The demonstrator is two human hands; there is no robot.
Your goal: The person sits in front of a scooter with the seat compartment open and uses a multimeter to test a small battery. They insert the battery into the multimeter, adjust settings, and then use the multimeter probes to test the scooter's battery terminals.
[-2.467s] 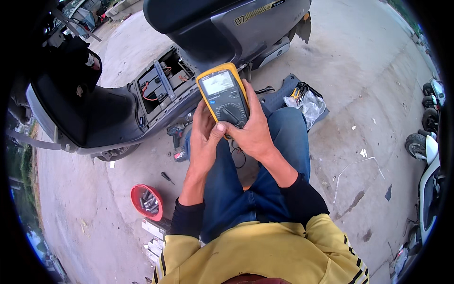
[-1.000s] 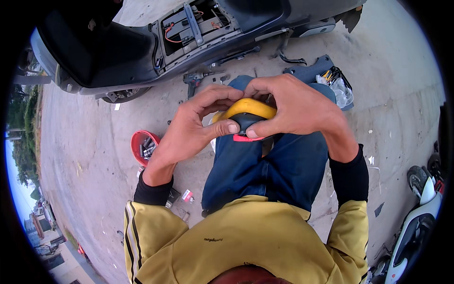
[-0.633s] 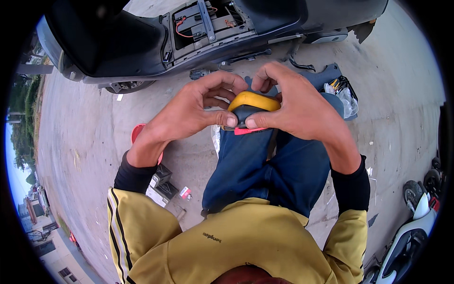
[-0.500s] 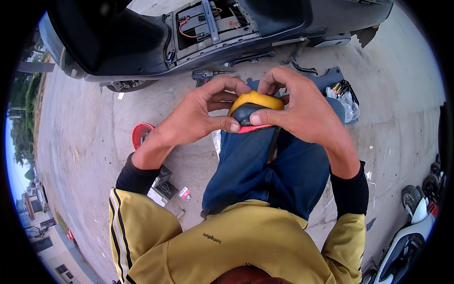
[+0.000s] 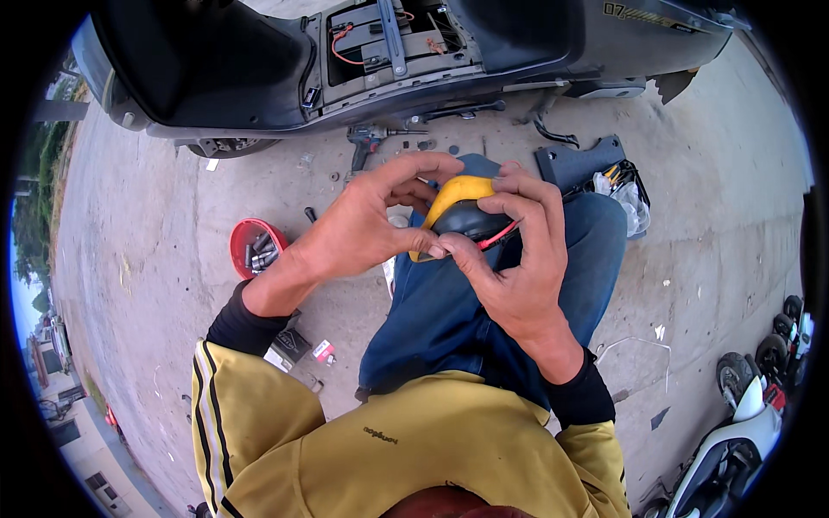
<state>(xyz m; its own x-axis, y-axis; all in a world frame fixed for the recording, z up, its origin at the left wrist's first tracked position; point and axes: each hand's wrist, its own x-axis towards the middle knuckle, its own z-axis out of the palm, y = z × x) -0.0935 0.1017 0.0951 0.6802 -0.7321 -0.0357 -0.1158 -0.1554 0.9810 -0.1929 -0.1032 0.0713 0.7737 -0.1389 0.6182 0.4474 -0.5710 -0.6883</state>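
Head view, big to small: dark grey scooter (image 5: 216, 60) lies across the top, its floor compartment (image 5: 389, 39) open, showing what looks like a battery block under a metal strap, plus red wiring. Concrete ground (image 5: 734, 216) all around. A white scooter (image 5: 743, 440) is parked at lower right. Person sits or crouches in a yellow jacket (image 5: 389, 440) and blue jeans (image 5: 466, 311), both hands raised over the knees.

Yellow meter (image 5: 462, 200) – a handheld tester in a yellow rubber boot with a dark body – is held in front of the chest, between both hands, back or end towards the camera. Left hand (image 5: 363, 224) is closed on its left side, thumb and fingertips pinching near the lower edge. Right hand (image 5: 518, 259) is curled around the right side, fingers wrapped over the top. Red lead (image 5: 501, 237) runs out by the right fingers.

Handling guess: meter looks light and rigid, the boot grippy; best taken by the rubber sides – the screen is likely fragile, the lead soft and easy to snag.

Containers: red bowl (image 5: 256, 248) on the ground at left holds small dark metal pieces, sockets or bits perhaps. Black tray (image 5: 626, 186) by the right knee holds clear plastic bags and some tools. Cordless drill (image 5: 363, 142) lies near the scooter
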